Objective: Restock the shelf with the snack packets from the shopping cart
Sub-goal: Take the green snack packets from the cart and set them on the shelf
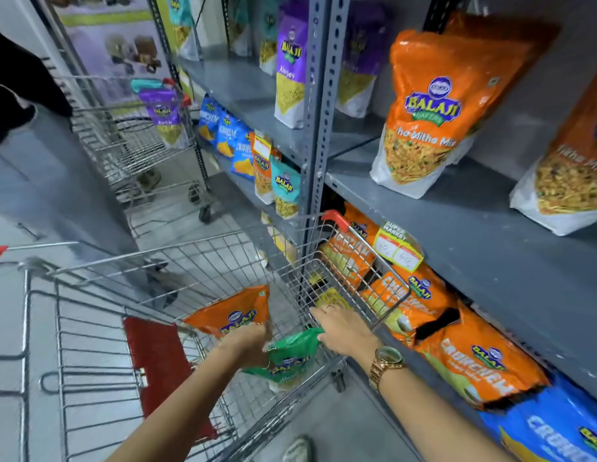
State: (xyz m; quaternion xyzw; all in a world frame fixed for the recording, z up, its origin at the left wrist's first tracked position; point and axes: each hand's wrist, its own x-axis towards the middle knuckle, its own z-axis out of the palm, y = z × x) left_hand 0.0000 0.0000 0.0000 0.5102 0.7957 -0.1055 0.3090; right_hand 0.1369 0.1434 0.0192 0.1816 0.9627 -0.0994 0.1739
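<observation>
My left hand [249,340] is inside the wire shopping cart [204,258], closed on the lower edge of an orange snack packet [229,315]. A green snack packet [290,358] lies just under that wrist. My right hand [340,326], with a gold watch on its wrist, is palm down at the green packet's top corner. Its fingers stretch toward a yellow packet [332,297] at the cart's far end, and the thumb is hidden. The grey shelf [473,235] to the right holds two large orange packets [427,105]; orange and blue packets fill the shelf below [473,358].
A second wire cart [134,138] stands ahead on the left with a purple packet [164,115] in it. A person in dark clothes [20,88] stands at the far left. A grey upright post [318,105] divides the shelf bays. A red flap [157,358] hangs in my cart.
</observation>
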